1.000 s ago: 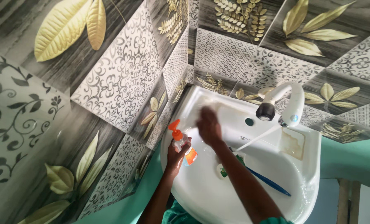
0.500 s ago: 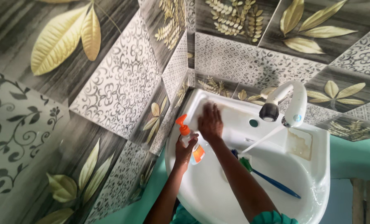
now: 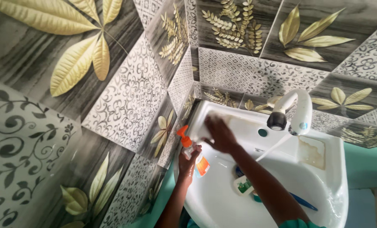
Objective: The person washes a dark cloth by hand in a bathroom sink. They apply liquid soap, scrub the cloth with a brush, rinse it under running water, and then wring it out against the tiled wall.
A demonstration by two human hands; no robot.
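Left hand [image 3: 187, 162] is clenched around the body of a clear pump bottle [image 3: 193, 153] with an orange pump head and an orange lower band, held upright at the left rim of the white washbasin [image 3: 222, 202]. Right hand [image 3: 219, 134] is released, palm down and fingers spread flat on the rear left ledge of the basin, just beside the bottle; its fingertips are blurred.

The right forearm crosses the bowl diagonally and covers part of what lies in it. Inside the bowl, beside that forearm, lie a small white and green packet [image 3: 242, 185] and a blue toothbrush [image 3: 303, 202], its head end hidden behind the arm. A white tap [image 3: 293, 110] with a black nozzle stands at the back rim; a thin stream of water [image 3: 273, 148] runs from it into the bowl. A stained recess [image 3: 311, 152] sits on the right ledge.

Patterned leaf tiles [image 3: 125, 93] cover the corner walls behind. The basin's lower edge is cut off by the frame.
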